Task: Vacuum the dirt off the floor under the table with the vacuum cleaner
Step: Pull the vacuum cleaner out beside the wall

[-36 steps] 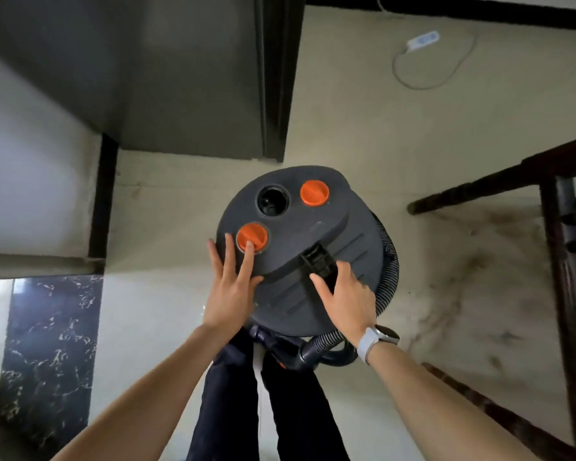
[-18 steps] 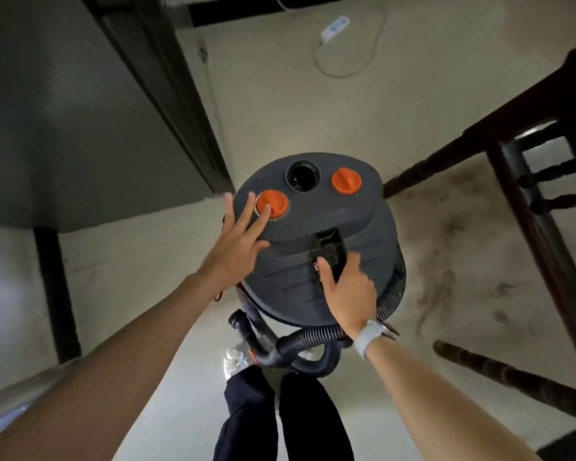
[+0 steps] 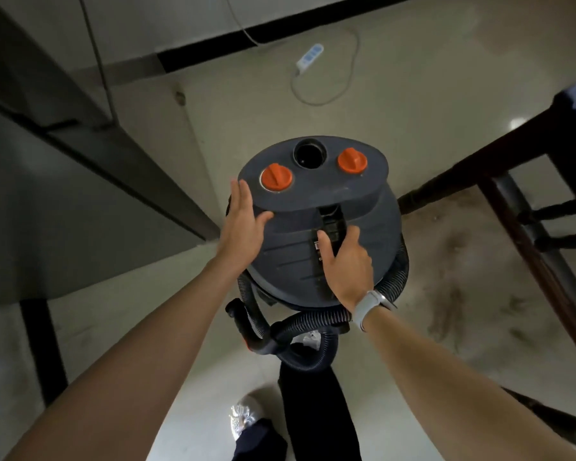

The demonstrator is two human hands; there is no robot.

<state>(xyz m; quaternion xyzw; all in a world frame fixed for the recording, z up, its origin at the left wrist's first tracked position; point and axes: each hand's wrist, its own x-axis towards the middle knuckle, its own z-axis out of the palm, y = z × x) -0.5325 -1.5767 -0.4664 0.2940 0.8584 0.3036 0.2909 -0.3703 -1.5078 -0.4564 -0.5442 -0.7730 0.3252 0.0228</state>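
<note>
Vacuum cleaner (image 3: 320,227), label unreadable

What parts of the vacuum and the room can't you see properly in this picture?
Head view only:
- Vacuum cleaner base: hidden under its own body.
- Hose end: runs behind the person's leg.
- Latch: partly covered by the right hand.
- Table: top cut off by the right edge.
- Power strip: too small to tell if anything is plugged in.

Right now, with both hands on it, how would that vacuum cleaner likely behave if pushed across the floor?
The vacuum cleaner is a squat drum, so it probably resists tipping. Its ribbed hose loops loosely at the base, so it would likely flop and drag. The left hand and right hand rest on smooth plastic, which may be slippery.
</note>
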